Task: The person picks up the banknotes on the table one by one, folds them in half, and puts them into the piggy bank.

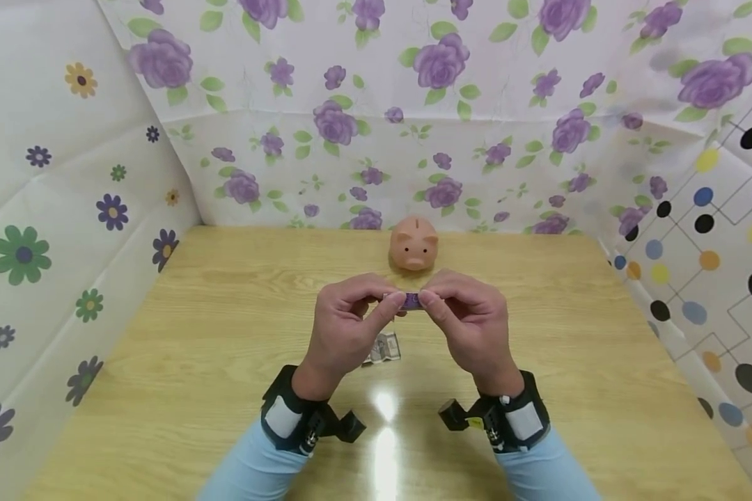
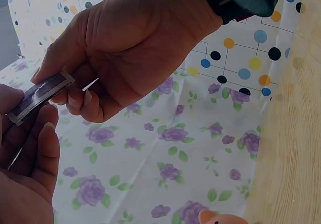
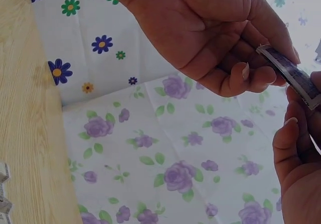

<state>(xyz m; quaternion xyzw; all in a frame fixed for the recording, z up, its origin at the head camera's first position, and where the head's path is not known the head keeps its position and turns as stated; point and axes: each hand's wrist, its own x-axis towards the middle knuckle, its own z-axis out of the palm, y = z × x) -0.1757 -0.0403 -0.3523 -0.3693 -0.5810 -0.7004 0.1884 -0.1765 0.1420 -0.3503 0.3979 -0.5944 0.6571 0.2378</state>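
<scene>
Between my two hands, a narrow folded strip of purple paper [image 1: 411,301], which looks like a folded banknote, is held up above the table. My left hand [image 1: 349,321] pinches one end with thumb and fingers. The other end is pinched the same way by my right hand [image 1: 472,321]. In the left wrist view the strip [image 2: 40,97] shows a pale border, and its layers lie flat together. The right wrist view has the strip [image 3: 291,76] spanning both thumbs. Below my left hand lies a creased grey paper note [image 1: 385,347], partly covered by that hand.
A pink piggy bank [image 1: 414,243] with a slot on top stands just beyond my hands, near the table's back edge. The wooden table [image 1: 225,334] meets a flowered sheet [image 1: 276,167] behind it, with patterned sheets at both sides.
</scene>
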